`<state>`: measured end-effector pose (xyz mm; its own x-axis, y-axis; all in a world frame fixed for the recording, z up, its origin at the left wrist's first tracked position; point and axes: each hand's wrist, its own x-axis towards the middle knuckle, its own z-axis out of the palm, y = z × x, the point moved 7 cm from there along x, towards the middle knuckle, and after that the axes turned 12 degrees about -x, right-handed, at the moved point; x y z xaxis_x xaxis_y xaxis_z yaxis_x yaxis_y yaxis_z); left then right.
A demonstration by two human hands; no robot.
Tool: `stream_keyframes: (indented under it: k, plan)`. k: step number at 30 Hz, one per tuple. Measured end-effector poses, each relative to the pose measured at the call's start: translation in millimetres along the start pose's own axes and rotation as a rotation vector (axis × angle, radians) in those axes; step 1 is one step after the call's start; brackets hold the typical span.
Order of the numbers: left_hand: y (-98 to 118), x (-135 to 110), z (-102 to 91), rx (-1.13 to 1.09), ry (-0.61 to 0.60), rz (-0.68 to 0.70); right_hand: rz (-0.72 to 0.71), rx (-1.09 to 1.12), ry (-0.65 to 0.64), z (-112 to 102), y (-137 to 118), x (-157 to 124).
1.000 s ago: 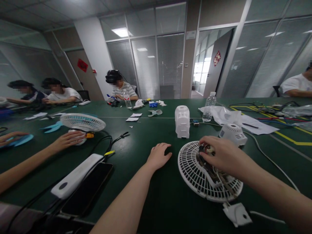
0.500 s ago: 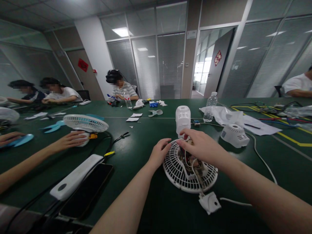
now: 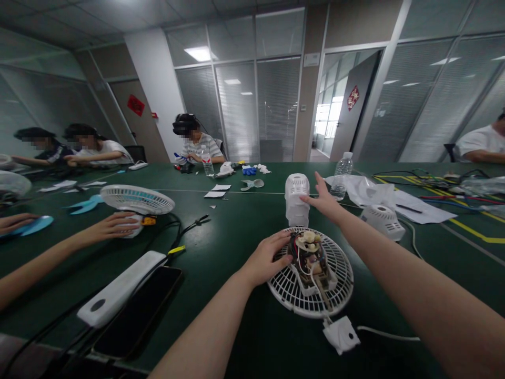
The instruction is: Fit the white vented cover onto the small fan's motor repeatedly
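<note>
A round white fan grille point(image 3: 282, 295) lies on the table before me. At its centre sits the bare fan motor point(image 3: 310, 247), with its wires showing. My left hand point(image 3: 268, 258) rests on the grille's left side, fingers stretched out and thumb beside the motor. Behind the grille a white plastic motor housing point(image 3: 297, 192) stands upright. My right hand point(image 3: 325, 201) is at the housing's right side, fingers spread and thumb tip at its edge; I cannot tell whether it touches. A small white box-shaped part point(image 3: 341, 335) on a cable lies in front of the grille.
Right of the housing are a water bottle point(image 3: 342, 176), a white vented cover point(image 3: 382, 221) and paper point(image 3: 428, 208) with a pen. To the left lie a phone point(image 3: 138, 313) and a white bar point(image 3: 122, 289). A co-worker's hand point(image 3: 120, 225) holds another fan point(image 3: 138, 199).
My right hand has left the motor and moved away from me to the housing, its fingers spreading. My left hand has shifted slightly right and lies further onto the grille.
</note>
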<state>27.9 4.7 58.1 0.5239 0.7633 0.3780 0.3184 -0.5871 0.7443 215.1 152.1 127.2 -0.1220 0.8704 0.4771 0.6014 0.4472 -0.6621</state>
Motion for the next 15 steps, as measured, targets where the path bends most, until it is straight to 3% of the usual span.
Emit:
stream_keyframes:
  k: [7, 15]
  plan:
    - [0, -2, 5.8, 0.07, -0.121, 0.009, -0.057, 0.018, -0.002, 22, -1, 15]
    - [6, -1, 5.6, 0.107, -0.138, -0.042, -0.066, 0.073, 0.078, 6, 1, 8]
